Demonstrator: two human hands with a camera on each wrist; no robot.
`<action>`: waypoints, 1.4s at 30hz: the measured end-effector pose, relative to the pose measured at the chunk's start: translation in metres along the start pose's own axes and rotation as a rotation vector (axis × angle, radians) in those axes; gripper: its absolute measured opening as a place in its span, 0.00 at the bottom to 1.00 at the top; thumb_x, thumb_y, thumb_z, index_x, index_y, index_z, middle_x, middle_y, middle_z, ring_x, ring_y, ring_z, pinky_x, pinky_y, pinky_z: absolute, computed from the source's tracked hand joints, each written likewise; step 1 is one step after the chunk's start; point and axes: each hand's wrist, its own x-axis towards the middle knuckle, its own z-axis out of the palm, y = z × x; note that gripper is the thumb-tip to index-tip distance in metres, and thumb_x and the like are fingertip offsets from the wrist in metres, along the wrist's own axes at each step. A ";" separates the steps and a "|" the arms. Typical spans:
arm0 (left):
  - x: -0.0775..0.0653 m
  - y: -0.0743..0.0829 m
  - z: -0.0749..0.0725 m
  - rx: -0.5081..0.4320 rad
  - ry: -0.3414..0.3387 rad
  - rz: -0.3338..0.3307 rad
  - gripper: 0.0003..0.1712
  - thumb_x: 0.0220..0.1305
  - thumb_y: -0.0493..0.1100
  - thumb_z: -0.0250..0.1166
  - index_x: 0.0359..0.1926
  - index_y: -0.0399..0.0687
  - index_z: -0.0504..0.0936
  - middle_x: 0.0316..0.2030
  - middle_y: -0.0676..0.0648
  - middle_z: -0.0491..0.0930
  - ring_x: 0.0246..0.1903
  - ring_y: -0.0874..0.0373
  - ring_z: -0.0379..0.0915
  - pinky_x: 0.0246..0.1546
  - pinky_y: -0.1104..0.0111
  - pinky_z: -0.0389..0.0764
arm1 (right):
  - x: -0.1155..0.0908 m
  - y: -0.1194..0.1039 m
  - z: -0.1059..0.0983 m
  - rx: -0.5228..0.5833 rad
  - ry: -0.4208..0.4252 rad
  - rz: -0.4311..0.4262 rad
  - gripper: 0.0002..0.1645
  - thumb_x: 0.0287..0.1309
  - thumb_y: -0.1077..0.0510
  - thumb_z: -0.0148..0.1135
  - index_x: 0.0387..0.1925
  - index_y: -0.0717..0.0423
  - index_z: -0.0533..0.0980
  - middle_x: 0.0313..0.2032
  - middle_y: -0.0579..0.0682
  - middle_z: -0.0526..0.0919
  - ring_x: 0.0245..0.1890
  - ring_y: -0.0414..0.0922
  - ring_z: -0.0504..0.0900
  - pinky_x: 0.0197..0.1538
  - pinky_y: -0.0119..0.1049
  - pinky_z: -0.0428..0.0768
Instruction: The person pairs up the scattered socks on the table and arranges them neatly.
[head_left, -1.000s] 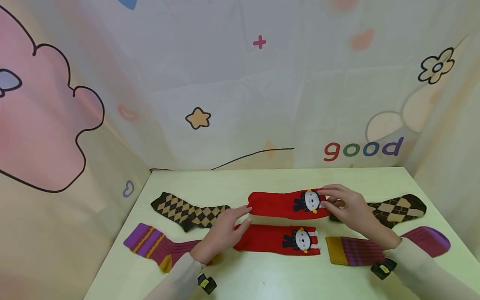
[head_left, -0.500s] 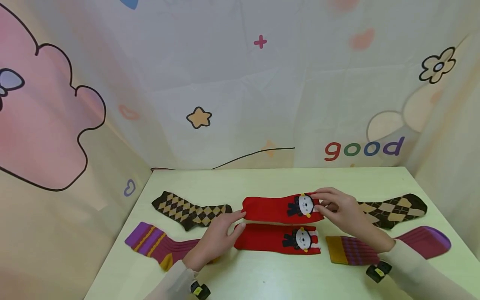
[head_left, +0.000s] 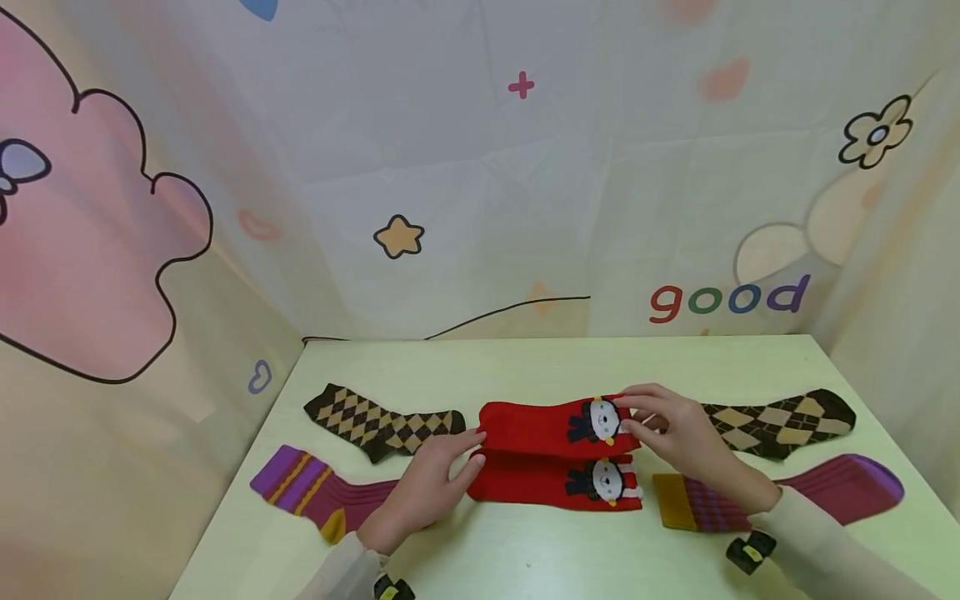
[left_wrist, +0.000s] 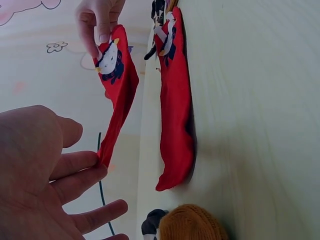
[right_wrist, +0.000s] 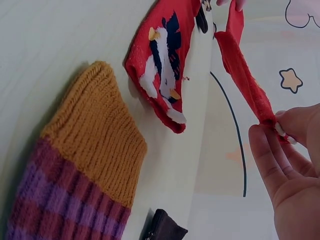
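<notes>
A red sock [head_left: 536, 427] with a white animal face hangs stretched above the table between my two hands. My right hand [head_left: 672, 427] pinches its cuff between thumb and fingers, plain in the right wrist view. The toe is caught between the index and middle fingertips of my left hand [head_left: 429, 482]; in the left wrist view the thumb stands apart from it. A matching red sock [head_left: 525, 479] lies flat on the table [head_left: 555, 554] just in front, cuff to the right. From the head, the raised sock slightly overlaps the far edge of the lying one.
At left lie an argyle sock [head_left: 352, 419] and a purple striped sock [head_left: 300, 482], partly behind my left hand. On the right are another argyle sock [head_left: 787, 421] and another purple striped sock [head_left: 847, 487], partly under my right arm. A printed curtain [head_left: 480, 183] hangs behind the table.
Both hands have brought the raised red sock nearer to me and slightly left, closing the gap to the lying red sock. The other socks have stayed put.
</notes>
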 end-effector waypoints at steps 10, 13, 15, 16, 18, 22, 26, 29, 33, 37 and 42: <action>-0.009 -0.002 0.001 -0.016 0.000 -0.018 0.25 0.77 0.49 0.59 0.69 0.48 0.77 0.68 0.47 0.75 0.68 0.48 0.69 0.70 0.46 0.65 | -0.002 -0.003 0.005 -0.006 0.002 -0.002 0.23 0.49 0.70 0.78 0.49 0.57 0.86 0.48 0.53 0.86 0.32 0.38 0.85 0.33 0.32 0.86; -0.012 -0.001 0.001 -0.023 -0.003 -0.020 0.25 0.77 0.49 0.60 0.69 0.48 0.77 0.68 0.47 0.75 0.68 0.48 0.70 0.68 0.48 0.69 | -0.006 -0.002 0.006 0.009 -0.004 0.000 0.23 0.49 0.71 0.78 0.49 0.57 0.86 0.48 0.54 0.86 0.33 0.38 0.86 0.33 0.30 0.85; -0.014 -0.001 0.002 -0.024 -0.010 -0.025 0.25 0.77 0.49 0.60 0.69 0.47 0.77 0.68 0.47 0.75 0.67 0.47 0.70 0.67 0.48 0.71 | -0.008 -0.003 0.007 0.026 -0.008 0.003 0.23 0.49 0.71 0.78 0.49 0.58 0.86 0.48 0.54 0.85 0.33 0.39 0.86 0.34 0.29 0.85; -0.015 0.000 0.002 -0.025 -0.013 -0.026 0.25 0.77 0.49 0.60 0.69 0.47 0.77 0.68 0.47 0.75 0.67 0.47 0.70 0.66 0.48 0.71 | -0.009 -0.004 0.008 0.033 -0.011 0.007 0.22 0.50 0.71 0.78 0.49 0.58 0.86 0.48 0.54 0.85 0.34 0.39 0.86 0.34 0.29 0.85; -0.018 0.000 0.002 -0.020 -0.022 -0.035 0.24 0.77 0.49 0.59 0.69 0.47 0.77 0.67 0.46 0.75 0.67 0.47 0.71 0.66 0.48 0.72 | -0.012 -0.006 0.008 0.046 -0.019 0.014 0.22 0.50 0.71 0.77 0.49 0.58 0.86 0.49 0.55 0.85 0.34 0.39 0.86 0.35 0.29 0.85; -0.023 0.001 0.003 -0.008 -0.031 -0.043 0.24 0.77 0.48 0.60 0.68 0.46 0.78 0.67 0.46 0.76 0.66 0.47 0.71 0.66 0.47 0.71 | -0.016 -0.009 0.010 0.064 -0.027 0.020 0.22 0.50 0.70 0.77 0.49 0.58 0.86 0.49 0.55 0.85 0.34 0.38 0.85 0.35 0.30 0.85; -0.027 0.001 0.005 0.011 -0.033 -0.034 0.23 0.76 0.47 0.60 0.68 0.46 0.79 0.66 0.46 0.77 0.65 0.47 0.72 0.65 0.47 0.72 | -0.020 -0.010 0.013 0.068 -0.030 0.032 0.22 0.50 0.70 0.77 0.49 0.57 0.86 0.50 0.54 0.85 0.34 0.37 0.84 0.35 0.29 0.85; -0.030 0.000 0.006 0.022 -0.037 -0.032 0.23 0.76 0.47 0.61 0.67 0.46 0.79 0.65 0.45 0.78 0.65 0.48 0.73 0.65 0.48 0.73 | -0.024 -0.010 0.015 0.069 -0.033 0.039 0.22 0.50 0.70 0.78 0.49 0.56 0.86 0.49 0.53 0.85 0.34 0.35 0.84 0.35 0.29 0.85; -0.033 -0.001 0.007 0.025 -0.053 -0.044 0.23 0.76 0.48 0.61 0.66 0.45 0.80 0.64 0.47 0.78 0.65 0.49 0.73 0.64 0.49 0.73 | -0.028 -0.009 0.019 0.082 -0.042 0.038 0.23 0.50 0.70 0.77 0.50 0.56 0.86 0.50 0.54 0.84 0.34 0.34 0.83 0.34 0.30 0.85; -0.034 -0.003 0.009 0.033 -0.068 -0.055 0.23 0.76 0.47 0.61 0.66 0.45 0.80 0.64 0.49 0.78 0.66 0.45 0.71 0.65 0.47 0.72 | -0.031 -0.009 0.022 0.104 -0.054 0.036 0.23 0.50 0.71 0.77 0.50 0.57 0.86 0.50 0.55 0.84 0.34 0.33 0.83 0.34 0.30 0.85; -0.036 -0.004 0.012 0.074 -0.089 -0.064 0.23 0.75 0.48 0.62 0.65 0.45 0.81 0.65 0.48 0.78 0.70 0.39 0.65 0.68 0.43 0.67 | -0.035 -0.009 0.025 0.125 -0.079 0.057 0.23 0.50 0.72 0.76 0.50 0.57 0.86 0.50 0.54 0.84 0.34 0.33 0.83 0.35 0.30 0.85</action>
